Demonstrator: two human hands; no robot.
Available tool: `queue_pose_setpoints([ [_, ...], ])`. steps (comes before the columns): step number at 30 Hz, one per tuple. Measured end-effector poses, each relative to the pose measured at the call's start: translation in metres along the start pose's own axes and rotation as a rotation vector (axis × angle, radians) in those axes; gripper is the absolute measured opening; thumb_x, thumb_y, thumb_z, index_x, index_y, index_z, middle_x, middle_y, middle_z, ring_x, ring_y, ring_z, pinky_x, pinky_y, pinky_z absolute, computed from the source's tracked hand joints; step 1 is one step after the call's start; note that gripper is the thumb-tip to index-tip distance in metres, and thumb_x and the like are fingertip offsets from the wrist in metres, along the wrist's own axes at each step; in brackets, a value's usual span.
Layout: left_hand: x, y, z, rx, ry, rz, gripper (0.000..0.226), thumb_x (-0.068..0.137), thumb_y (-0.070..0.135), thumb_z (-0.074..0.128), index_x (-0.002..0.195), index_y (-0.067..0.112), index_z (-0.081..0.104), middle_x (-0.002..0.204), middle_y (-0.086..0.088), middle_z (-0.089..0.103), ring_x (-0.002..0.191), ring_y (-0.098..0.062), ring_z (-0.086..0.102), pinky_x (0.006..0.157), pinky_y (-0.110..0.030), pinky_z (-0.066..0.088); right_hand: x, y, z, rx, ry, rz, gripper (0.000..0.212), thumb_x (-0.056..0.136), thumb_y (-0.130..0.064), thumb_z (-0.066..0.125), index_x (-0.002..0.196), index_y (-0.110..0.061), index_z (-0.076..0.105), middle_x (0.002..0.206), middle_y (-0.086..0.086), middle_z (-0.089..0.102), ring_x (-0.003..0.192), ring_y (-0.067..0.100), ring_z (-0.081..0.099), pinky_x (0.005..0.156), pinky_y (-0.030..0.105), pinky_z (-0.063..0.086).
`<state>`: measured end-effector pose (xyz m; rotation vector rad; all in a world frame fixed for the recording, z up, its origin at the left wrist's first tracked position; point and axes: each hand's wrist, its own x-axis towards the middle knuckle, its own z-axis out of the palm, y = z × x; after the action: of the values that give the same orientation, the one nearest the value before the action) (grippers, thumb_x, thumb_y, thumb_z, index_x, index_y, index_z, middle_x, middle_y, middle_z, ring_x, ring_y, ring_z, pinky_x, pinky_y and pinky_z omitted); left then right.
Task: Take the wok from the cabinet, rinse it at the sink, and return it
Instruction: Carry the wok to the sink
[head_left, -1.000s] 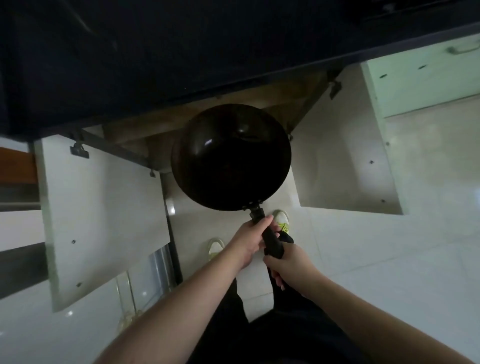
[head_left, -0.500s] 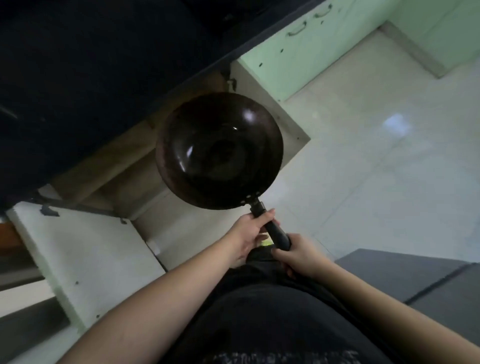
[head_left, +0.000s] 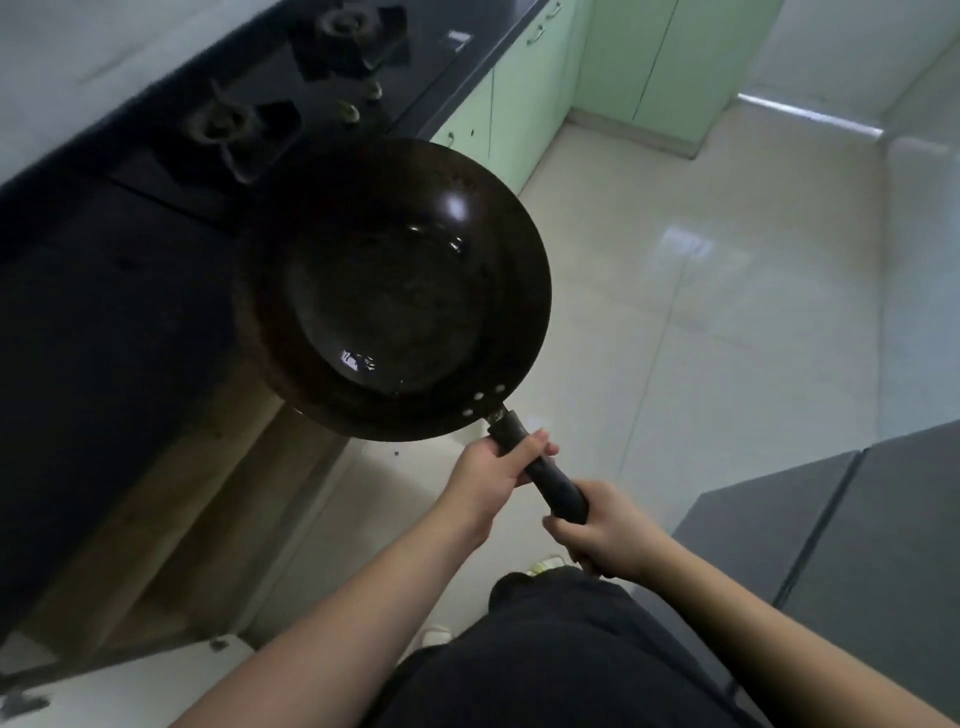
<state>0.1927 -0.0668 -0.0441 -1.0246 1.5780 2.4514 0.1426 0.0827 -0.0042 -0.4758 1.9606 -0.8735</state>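
Note:
A round black wok with a glossy inside hangs in the air in front of me, its black handle pointing down and right. My left hand grips the handle close to the bowl. My right hand grips the handle's end, just behind the left. The wok sits over the edge of the dark counter. Below it the open cabinet shows a wooden inside. No sink is in view.
A black gas hob with two burners lies on the counter beyond the wok. Pale green cabinet doors run along the far side. A white open cabinet door is at the lower left. A grey block stands at the right on the glossy tiled floor.
The wok has come up from the cabinet opening to counter height. My view has swung up and right, so the hob and the floor show now. Both hands have kept their grip.

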Motion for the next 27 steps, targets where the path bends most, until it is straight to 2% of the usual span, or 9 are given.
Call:
queue_pose_setpoints([
  [5, 0.045, 0.063, 0.044, 0.081, -0.024, 0.139, 0.014, 0.094, 0.014, 0.059, 0.095, 0.006, 0.071, 0.099, -0.008, 0.076, 0.097, -0.016, 0.071, 0.094, -0.034, 0.052, 0.026, -0.022, -0.050, 0.104, 0.117, -0.086, 0.013, 0.084, -0.013, 0.058, 0.076, -0.009, 0.048, 0.050, 0.002, 0.056, 0.038, 0.020, 0.052, 0.042, 0.030, 0.041],
  [11, 0.097, 0.117, 0.102, -0.016, -0.072, 0.179, 0.010, 0.096, 0.005, 0.051, 0.106, 0.005, 0.052, 0.096, -0.014, 0.075, 0.092, -0.026, 0.073, 0.089, -0.037, 0.054, 0.050, -0.046, -0.110, 0.195, 0.236, -0.139, 0.014, 0.085, -0.007, 0.056, 0.073, -0.006, 0.048, 0.045, 0.002, 0.055, 0.035, 0.018, 0.049, 0.039, 0.027, 0.038],
  [14, 0.120, 0.138, 0.130, -0.071, -0.096, 0.104, 0.011, 0.095, 0.004, 0.051, 0.106, 0.005, 0.052, 0.088, -0.010, 0.073, 0.072, -0.020, 0.071, 0.071, -0.030, 0.056, 0.061, -0.051, -0.138, 0.257, 0.282, -0.125, 0.012, 0.085, -0.004, 0.054, 0.075, -0.002, 0.049, 0.042, 0.002, 0.054, 0.032, 0.016, 0.047, 0.038, 0.026, 0.038],
  [17, 0.149, 0.158, 0.153, -0.112, -0.110, 0.009, 0.010, 0.093, 0.000, 0.050, 0.102, 0.004, 0.053, 0.074, -0.008, 0.063, 0.055, -0.017, 0.059, 0.057, -0.028, 0.052, 0.079, -0.056, -0.161, 0.330, 0.331, -0.075, 0.012, 0.084, -0.002, 0.052, 0.073, -0.003, 0.048, 0.042, 0.002, 0.052, 0.031, 0.015, 0.045, 0.038, 0.025, 0.036],
  [22, 0.210, 0.176, 0.185, -0.070, -0.163, -0.057, 0.008, 0.091, -0.002, 0.047, 0.089, 0.005, 0.051, 0.061, -0.005, 0.049, 0.050, -0.018, 0.049, 0.051, -0.027, 0.048, 0.111, -0.064, -0.204, 0.441, 0.393, 0.008, 0.011, 0.085, -0.002, 0.051, 0.074, -0.005, 0.048, 0.043, 0.001, 0.051, 0.031, 0.013, 0.043, 0.036, 0.020, 0.031],
  [27, 0.265, 0.190, 0.219, 0.044, -0.242, -0.085, 0.011, 0.092, 0.003, 0.054, 0.082, 0.006, 0.051, 0.060, -0.004, 0.049, 0.049, -0.016, 0.051, 0.052, -0.027, 0.050, 0.138, -0.065, -0.249, 0.487, 0.469, 0.085, 0.009, 0.084, -0.005, 0.051, 0.075, -0.006, 0.047, 0.043, -0.001, 0.051, 0.032, 0.011, 0.043, 0.037, 0.018, 0.030],
])
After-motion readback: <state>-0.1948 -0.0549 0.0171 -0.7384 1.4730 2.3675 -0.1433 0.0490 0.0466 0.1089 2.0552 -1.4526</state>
